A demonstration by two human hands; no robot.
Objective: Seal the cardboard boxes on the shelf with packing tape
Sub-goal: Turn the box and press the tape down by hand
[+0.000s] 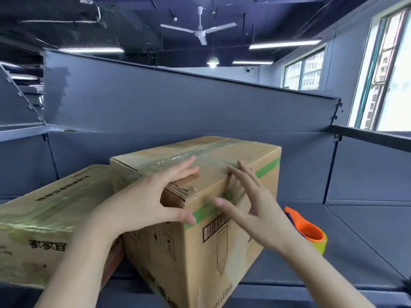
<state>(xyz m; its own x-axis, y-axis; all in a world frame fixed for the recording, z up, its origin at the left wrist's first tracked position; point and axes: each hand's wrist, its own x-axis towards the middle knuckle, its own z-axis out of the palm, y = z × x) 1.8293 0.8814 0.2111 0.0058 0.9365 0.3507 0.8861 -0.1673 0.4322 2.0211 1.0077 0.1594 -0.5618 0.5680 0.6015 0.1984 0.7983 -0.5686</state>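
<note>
We seem to be smoothing tape (pixel 178 157) onto the box (pixel 200 263) sitting on the grey shelf (pixel 355 230). Our left hand (pixel 153 196) is pressing flat on its near corner; our right hand (pixel 251 210) is hovering spread, holding nothing. Next we are likely needing the tape roll (pixel 311 235) (lying right of the box). A ceiling fan (pixel 200 32) is hanging above.

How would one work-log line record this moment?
box: taped along top | left hand: pressing near corner | right hand: fingers spread at top edge | tape roll: on shelf

box (pixel 222 230) centre, dispenser (pixel 309 232) right (on shelf (pixel 355 252))
</note>
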